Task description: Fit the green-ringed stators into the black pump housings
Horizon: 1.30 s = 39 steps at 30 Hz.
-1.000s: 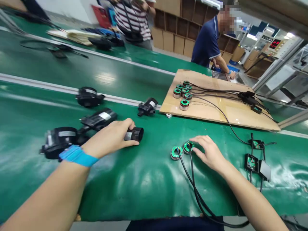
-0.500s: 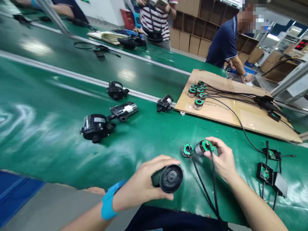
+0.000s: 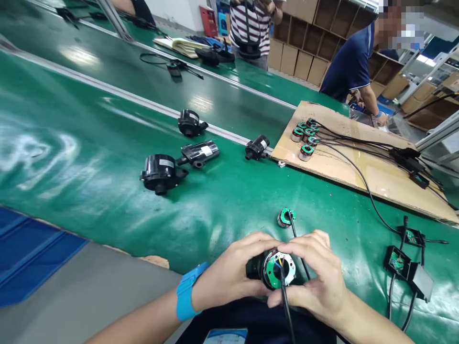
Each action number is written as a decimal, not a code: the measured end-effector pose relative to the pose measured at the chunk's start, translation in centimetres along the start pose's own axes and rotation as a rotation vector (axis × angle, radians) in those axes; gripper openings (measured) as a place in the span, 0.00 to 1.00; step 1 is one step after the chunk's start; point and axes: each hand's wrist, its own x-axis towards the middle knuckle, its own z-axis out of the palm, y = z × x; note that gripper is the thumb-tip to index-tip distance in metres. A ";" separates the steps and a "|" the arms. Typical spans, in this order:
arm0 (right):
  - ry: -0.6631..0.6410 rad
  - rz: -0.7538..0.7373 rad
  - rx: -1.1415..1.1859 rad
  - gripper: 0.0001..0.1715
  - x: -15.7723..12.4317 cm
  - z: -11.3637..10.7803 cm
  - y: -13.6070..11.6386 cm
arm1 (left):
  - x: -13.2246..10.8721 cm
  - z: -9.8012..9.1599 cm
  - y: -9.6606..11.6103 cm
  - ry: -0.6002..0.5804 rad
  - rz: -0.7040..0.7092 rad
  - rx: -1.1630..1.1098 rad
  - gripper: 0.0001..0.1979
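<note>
Near the table's front edge my left hand (image 3: 229,270), a blue band on its wrist, is wrapped round a black round housing (image 3: 254,268), mostly hidden by the fingers. Against the housing's open end is a motor stator (image 3: 271,276) with a green ring-shaped circuit board and a black cable hanging toward me. My right hand (image 3: 321,274) grips the stator's rim between thumb and fingers. How deep the stator sits in the housing I cannot tell. Just beyond my hands, a second stator (image 3: 286,218) with its own cable stands on the green table.
Black pump units (image 3: 160,173) lie at the left middle. A cardboard sheet (image 3: 344,162) bears several stators (image 3: 306,152) with cables. Opened black boxes (image 3: 397,260) with circuit boards lie at right. A co-worker (image 3: 353,67) leans over the far side; another person (image 3: 250,28) stands behind.
My right hand has brought the stator left and toward me, onto the housing in my left hand. The two hands now meet. The view has shifted slightly.
</note>
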 end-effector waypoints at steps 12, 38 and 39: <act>-0.043 0.148 0.306 0.33 -0.9 1.7 1.9 | 0.1 0.0 -0.2 0.035 -0.060 -0.008 0.30; -0.105 -0.024 0.092 0.41 -1.6 3.4 3.4 | -0.3 0.1 -0.3 0.118 -0.094 0.078 0.41; -0.124 0.033 0.151 0.46 -1.8 3.4 3.5 | -0.3 0.3 -0.4 0.117 -0.102 0.083 0.41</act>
